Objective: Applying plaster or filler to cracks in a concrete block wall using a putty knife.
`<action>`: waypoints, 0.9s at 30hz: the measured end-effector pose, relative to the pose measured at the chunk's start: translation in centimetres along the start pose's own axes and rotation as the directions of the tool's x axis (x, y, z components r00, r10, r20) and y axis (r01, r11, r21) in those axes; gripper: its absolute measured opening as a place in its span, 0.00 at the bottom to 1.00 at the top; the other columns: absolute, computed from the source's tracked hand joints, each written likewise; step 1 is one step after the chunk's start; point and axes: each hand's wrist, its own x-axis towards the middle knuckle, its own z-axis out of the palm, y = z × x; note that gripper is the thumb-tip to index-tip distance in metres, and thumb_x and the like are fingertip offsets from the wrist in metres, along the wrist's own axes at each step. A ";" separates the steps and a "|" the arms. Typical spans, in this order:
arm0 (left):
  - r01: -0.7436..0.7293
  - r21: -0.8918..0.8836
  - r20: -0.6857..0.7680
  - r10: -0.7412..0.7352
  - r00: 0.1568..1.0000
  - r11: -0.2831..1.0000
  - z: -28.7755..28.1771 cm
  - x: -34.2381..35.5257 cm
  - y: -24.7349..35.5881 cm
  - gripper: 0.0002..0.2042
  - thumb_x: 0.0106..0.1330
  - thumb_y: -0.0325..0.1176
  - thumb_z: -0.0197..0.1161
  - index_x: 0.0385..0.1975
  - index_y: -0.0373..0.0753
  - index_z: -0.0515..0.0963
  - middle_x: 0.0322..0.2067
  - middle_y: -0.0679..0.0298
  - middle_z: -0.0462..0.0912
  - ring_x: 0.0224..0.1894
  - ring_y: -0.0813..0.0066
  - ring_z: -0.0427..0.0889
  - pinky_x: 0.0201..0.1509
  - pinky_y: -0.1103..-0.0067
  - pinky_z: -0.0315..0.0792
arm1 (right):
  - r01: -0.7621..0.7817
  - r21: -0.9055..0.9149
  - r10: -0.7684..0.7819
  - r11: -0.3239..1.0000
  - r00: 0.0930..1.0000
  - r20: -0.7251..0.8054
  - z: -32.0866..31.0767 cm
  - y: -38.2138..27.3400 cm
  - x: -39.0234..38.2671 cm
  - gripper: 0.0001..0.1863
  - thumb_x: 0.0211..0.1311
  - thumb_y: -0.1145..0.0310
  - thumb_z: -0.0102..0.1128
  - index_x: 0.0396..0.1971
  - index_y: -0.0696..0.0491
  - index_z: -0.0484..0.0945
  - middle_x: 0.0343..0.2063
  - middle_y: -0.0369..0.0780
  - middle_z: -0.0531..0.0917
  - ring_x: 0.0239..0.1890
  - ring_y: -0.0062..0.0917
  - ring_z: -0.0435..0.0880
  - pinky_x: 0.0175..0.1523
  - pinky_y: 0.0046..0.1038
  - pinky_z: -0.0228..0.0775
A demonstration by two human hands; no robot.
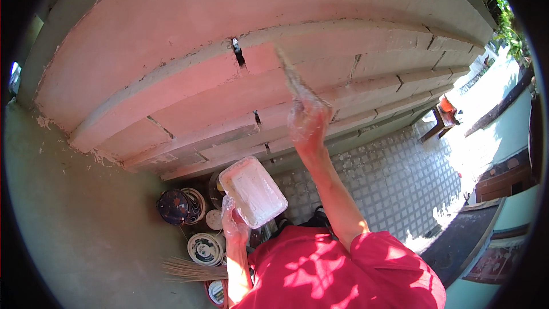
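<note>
Tray (255, 190): plastic from here, smooth, chalky smears. Tool (293, 79): mottled, material too blurred to tell. Wall (229, 0): matt, plaster look, rough chipped edges. Shirt (343, 272): matt cloth. Broom (191, 269): dry, coarse stalks. Stool (440, 122): looks wood.

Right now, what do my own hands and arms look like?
Your left hand and right hand are gloveless and smeared whitish. Your forearms are bare. The right sleeve is short, red and dappled with sunlight; the left sleeve can't be made out.

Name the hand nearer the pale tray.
Left: the left hand holds the pale tray by its edge; the right hand is off to its right, toward the wall.
</note>
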 end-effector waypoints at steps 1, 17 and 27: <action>-0.003 -0.006 -0.018 0.003 1.000 1.000 -0.1 0.1 -0.1 0.15 0.65 0.32 0.54 0.51 0.39 0.70 0.48 0.65 0.77 0.52 0.70 0.76 0.58 0.72 0.69 | 0.020 -0.015 -0.021 1.000 0.994 -0.110 -0.7 0.4 0.2 0.16 0.49 0.81 0.53 0.41 0.62 0.80 0.32 0.52 0.82 0.36 0.49 0.80 0.40 0.38 0.71; 0.023 -0.008 -0.012 -0.023 1.000 1.000 0.2 0.8 0.1 0.17 0.65 0.34 0.53 0.54 0.39 0.69 0.50 0.63 0.76 0.54 0.69 0.75 0.59 0.72 0.68 | -0.245 -0.177 0.212 0.953 0.959 -0.186 -2.8 6.8 1.7 0.13 0.53 0.74 0.56 0.38 0.61 0.81 0.31 0.51 0.82 0.35 0.49 0.80 0.40 0.40 0.70; 0.022 0.016 0.011 -0.022 1.000 1.000 -0.7 1.2 -0.7 0.19 0.65 0.34 0.53 0.56 0.38 0.68 0.52 0.62 0.76 0.54 0.68 0.75 0.60 0.70 0.68 | 0.088 0.072 -0.071 0.993 0.974 -0.213 -1.4 4.5 -0.2 0.15 0.51 0.79 0.54 0.40 0.58 0.81 0.27 0.49 0.81 0.28 0.46 0.79 0.33 0.36 0.68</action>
